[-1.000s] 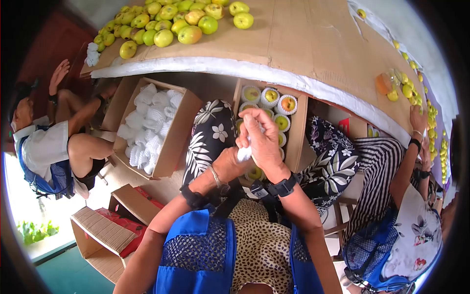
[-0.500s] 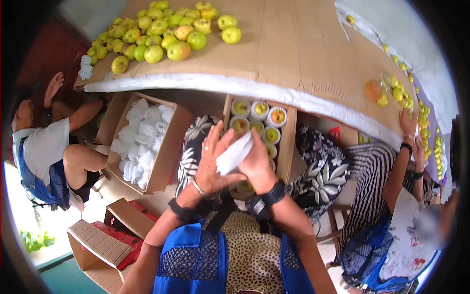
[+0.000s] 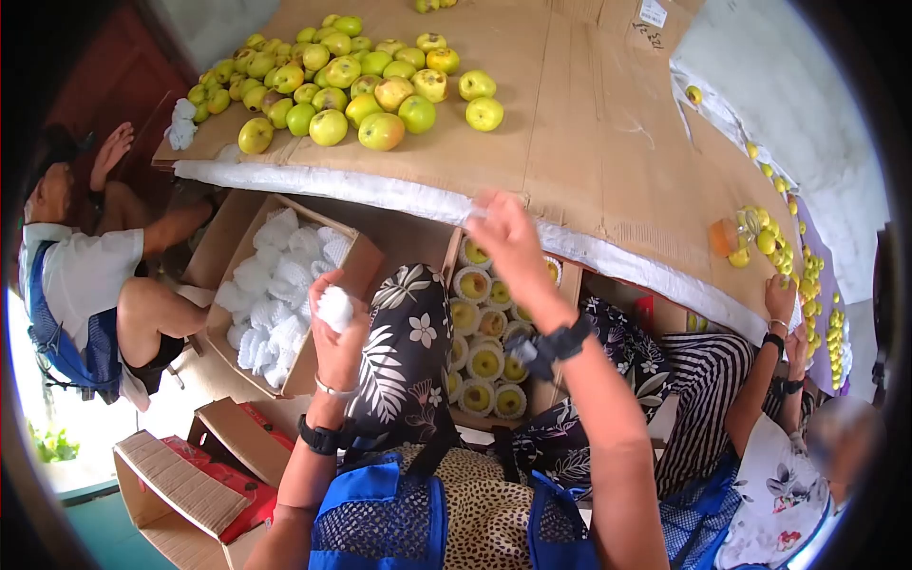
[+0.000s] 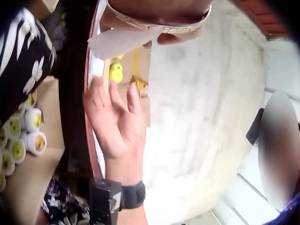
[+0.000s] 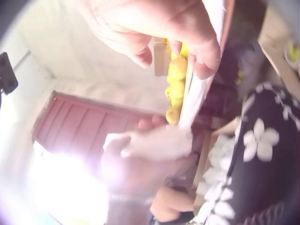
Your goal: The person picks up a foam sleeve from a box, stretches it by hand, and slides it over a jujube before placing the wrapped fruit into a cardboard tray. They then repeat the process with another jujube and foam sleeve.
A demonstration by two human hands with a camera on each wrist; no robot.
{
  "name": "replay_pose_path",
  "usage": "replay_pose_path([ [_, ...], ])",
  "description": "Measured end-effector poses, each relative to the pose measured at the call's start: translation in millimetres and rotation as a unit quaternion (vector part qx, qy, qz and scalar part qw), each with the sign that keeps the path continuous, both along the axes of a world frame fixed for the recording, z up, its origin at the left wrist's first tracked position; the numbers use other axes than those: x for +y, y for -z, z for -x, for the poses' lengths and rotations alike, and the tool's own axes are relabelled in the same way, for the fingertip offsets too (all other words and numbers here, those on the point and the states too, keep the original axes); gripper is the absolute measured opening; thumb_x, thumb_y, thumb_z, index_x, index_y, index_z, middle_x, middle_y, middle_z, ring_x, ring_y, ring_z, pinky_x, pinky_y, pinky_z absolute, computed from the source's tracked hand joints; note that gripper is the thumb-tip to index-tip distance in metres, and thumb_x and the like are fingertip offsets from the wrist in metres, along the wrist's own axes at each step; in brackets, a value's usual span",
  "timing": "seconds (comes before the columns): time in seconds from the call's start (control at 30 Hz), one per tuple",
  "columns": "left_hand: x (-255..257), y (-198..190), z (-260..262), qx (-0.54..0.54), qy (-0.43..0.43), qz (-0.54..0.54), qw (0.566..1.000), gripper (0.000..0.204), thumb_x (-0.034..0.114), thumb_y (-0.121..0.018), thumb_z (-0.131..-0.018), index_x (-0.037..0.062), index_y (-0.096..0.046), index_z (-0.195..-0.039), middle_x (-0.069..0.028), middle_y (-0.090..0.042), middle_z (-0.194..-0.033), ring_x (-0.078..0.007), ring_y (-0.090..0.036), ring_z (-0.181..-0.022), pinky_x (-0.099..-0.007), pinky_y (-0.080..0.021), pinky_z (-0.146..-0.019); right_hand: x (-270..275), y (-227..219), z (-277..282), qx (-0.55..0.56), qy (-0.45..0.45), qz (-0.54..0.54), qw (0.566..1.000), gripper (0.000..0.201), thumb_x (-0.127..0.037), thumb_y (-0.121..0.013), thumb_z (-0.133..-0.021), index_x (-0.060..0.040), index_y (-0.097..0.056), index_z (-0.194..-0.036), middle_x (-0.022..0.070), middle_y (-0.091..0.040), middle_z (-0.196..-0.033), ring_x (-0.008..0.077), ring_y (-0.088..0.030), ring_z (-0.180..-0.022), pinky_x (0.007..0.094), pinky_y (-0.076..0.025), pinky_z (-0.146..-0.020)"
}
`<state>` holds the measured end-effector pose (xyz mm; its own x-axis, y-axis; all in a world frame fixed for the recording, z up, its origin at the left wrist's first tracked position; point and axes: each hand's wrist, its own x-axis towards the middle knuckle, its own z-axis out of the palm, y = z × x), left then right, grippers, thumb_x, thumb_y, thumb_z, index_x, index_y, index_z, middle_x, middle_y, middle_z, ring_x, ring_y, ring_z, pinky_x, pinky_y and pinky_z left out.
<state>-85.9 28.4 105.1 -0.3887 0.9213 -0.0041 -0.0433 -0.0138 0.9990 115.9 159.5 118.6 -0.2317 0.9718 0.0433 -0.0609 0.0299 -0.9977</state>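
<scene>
In the head view my left hand (image 3: 339, 347) holds a white foam fruit sleeve (image 3: 334, 309), close to the box of sleeves. The left wrist view shows the same sleeve (image 4: 119, 43) lying flattened, poking out from the hand. My right hand (image 3: 510, 245) is raised near the table's front edge, with nothing in its grasp. Seen from the left wrist, that right hand (image 4: 119, 122) has its fingers loosely spread. Loose yellow-green apples (image 3: 380, 131) lie piled on the cardboard-covered table, beyond both hands.
A carton (image 3: 366, 256) of white sleeves (image 3: 275, 285) stands left of my knees. Between my legs another carton (image 3: 570, 285) holds sleeved apples (image 3: 484, 361). Cardboard boxes (image 3: 180, 484) sit at lower left. One person (image 3: 85, 247) sits left, another (image 3: 779, 475) right. White edging (image 3: 380, 188) borders the table.
My hands, together around the sleeve earlier, have separated. The left has carried the sleeve leftward toward the sleeve carton; the right has let go and risen toward the table edge.
</scene>
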Motion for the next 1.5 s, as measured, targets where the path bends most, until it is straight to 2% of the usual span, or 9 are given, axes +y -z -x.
replay_pose_path([
  [0.13,11,-1,7,0.542,0.174,-0.045,0.821,0.057,0.006,-0.063,-0.057,0.0078,-0.049,-0.112,-0.0096,-0.056,-0.086,-0.0289,-0.053,-0.079,-0.0377,-0.041,-0.080,96,-1,-15,0.051,0.137,0.068,0.987,0.034,-0.023,-0.054,-0.086,-0.0012,-0.047,-0.112,0.0072,-0.052,-0.107,0.0159,-0.052,-0.094,0.0305,-0.046,-0.072],
  [0.3,14,56,-5,0.626,0.303,-0.034,0.718,0.070,0.009,-0.066,-0.055,0.0152,-0.045,-0.122,-0.0106,-0.044,-0.120,-0.0296,-0.038,-0.118,-0.0500,-0.025,-0.100,178,3,-7,-0.056,0.212,0.102,0.970,0.043,-0.033,-0.051,-0.086,-0.0002,-0.047,-0.114,0.0095,-0.052,-0.107,0.0204,-0.053,-0.094,0.0328,-0.046,-0.071],
  [0.47,12,39,5,0.494,0.388,0.115,0.769,0.085,0.027,-0.073,-0.060,0.0174,-0.032,-0.135,-0.0142,-0.019,-0.144,-0.0410,-0.016,-0.132,-0.0582,-0.017,-0.103,218,7,11,-0.340,0.212,0.081,0.913,0.053,-0.042,-0.055,-0.081,0.0022,-0.054,-0.110,0.0130,-0.058,-0.105,0.0213,-0.056,-0.095,0.0317,-0.046,-0.074],
  [0.7,-6,38,30,0.308,0.422,0.081,0.849,0.087,0.045,-0.068,-0.068,0.0130,-0.028,-0.137,-0.0158,-0.023,-0.143,-0.0387,-0.011,-0.134,-0.0549,-0.012,-0.105,195,9,14,-0.370,-0.052,-0.047,0.926,0.060,-0.045,-0.067,-0.065,0.0029,-0.058,-0.100,0.0194,-0.062,-0.097,0.0287,-0.060,-0.091,0.0347,-0.046,-0.078],
  [0.83,-14,47,19,0.170,0.277,0.128,0.937,0.051,0.023,-0.064,-0.076,0.0047,-0.044,-0.119,-0.0187,-0.031,-0.139,-0.0330,-0.027,-0.130,-0.0420,-0.024,-0.104,146,13,8,-0.277,0.004,-0.148,0.950,0.056,-0.027,-0.075,-0.061,0.0007,-0.054,-0.105,0.0144,-0.061,-0.095,0.0249,-0.060,-0.087,0.0326,-0.047,-0.078],
  [0.97,-14,51,11,0.309,0.194,0.001,0.931,0.038,0.005,-0.067,-0.065,0.0043,-0.047,-0.097,-0.0212,-0.043,-0.126,-0.0401,-0.045,-0.111,-0.0401,-0.038,-0.092,95,10,-1,-0.100,0.025,-0.112,0.988,0.052,-0.014,-0.074,-0.065,-0.0016,-0.050,-0.111,0.0069,-0.059,-0.097,0.0134,-0.056,-0.086,0.0278,-0.047,-0.076],
  [1.13,-20,46,5,0.323,0.219,0.062,0.918,0.050,0.047,-0.063,-0.073,-0.0009,-0.049,-0.080,-0.0288,-0.042,-0.122,-0.0411,-0.046,-0.109,-0.0436,-0.037,-0.092,31,-18,-17,-0.065,0.066,-0.158,0.983,0.056,-0.009,-0.073,-0.066,-0.0032,-0.045,-0.114,0.0058,-0.058,-0.096,0.0126,-0.056,-0.084,0.0263,-0.047,-0.076],
  [1.33,-17,50,-18,0.522,0.195,0.103,0.824,0.035,0.029,-0.065,-0.069,-0.0003,-0.047,-0.077,-0.0334,-0.043,-0.120,-0.0452,-0.040,-0.115,-0.0443,-0.031,-0.099,-28,-33,-40,-0.080,0.124,-0.186,0.971,0.055,-0.005,-0.073,-0.066,-0.0041,-0.044,-0.112,0.0082,-0.056,-0.099,0.0150,-0.058,-0.088,0.0278,-0.048,-0.078],
  [1.5,-18,65,-5,0.428,0.195,0.046,0.881,0.026,0.021,-0.058,-0.070,-0.0011,-0.051,-0.080,-0.0332,-0.050,-0.110,-0.0448,-0.043,-0.111,-0.0462,-0.032,-0.097,-61,-17,-65,0.198,0.088,-0.080,0.973,0.049,0.000,-0.062,-0.076,-0.0080,-0.041,-0.119,0.0087,-0.053,-0.110,0.0196,-0.056,-0.097,0.0339,-0.050,-0.079],
])
